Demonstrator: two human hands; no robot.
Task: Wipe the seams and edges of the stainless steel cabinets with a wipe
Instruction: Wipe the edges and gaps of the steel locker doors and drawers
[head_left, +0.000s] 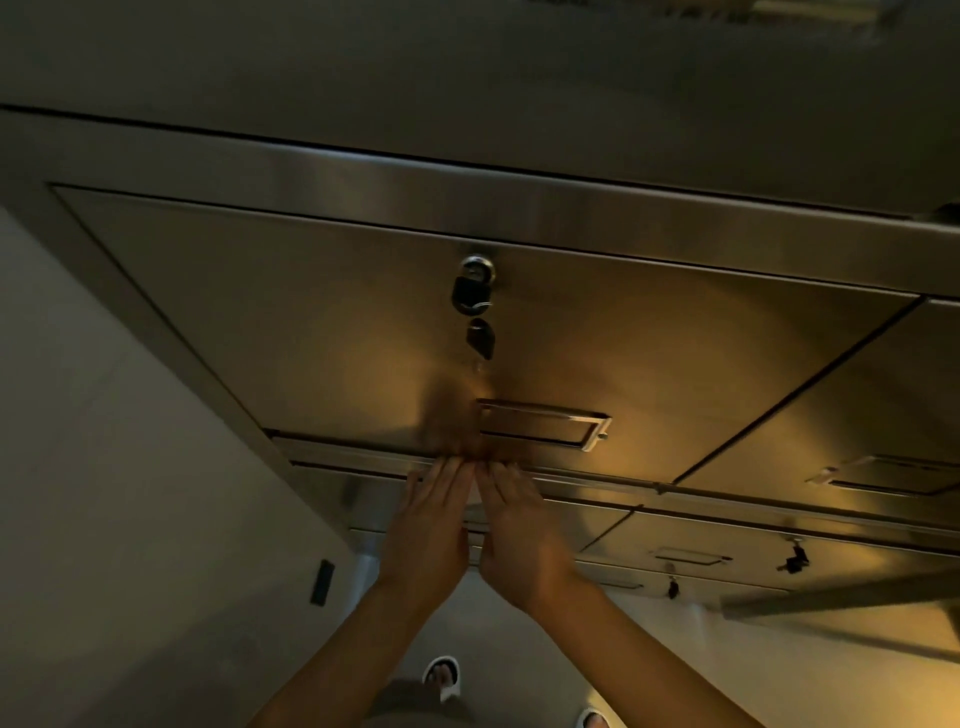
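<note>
A stainless steel cabinet door (322, 322) fills the middle of the head view, with a dark seam along its lower edge (343, 452). My left hand (428, 530) and my right hand (519, 535) lie side by side, fingers straight, with the fingertips touching that lower edge just left of a recessed handle (543, 423). A sliver of something pale shows between the two hands; I cannot tell whether it is a wipe. A padlock with a hanging key (474, 301) sits on the door above the hands.
More steel doors with recessed handles (883, 475) and small locks (795, 558) lie to the right and below. A pale wall (104, 467) with a dark switch plate (322, 582) is on the left. My sandalled feet (444, 675) stand on the grey floor below.
</note>
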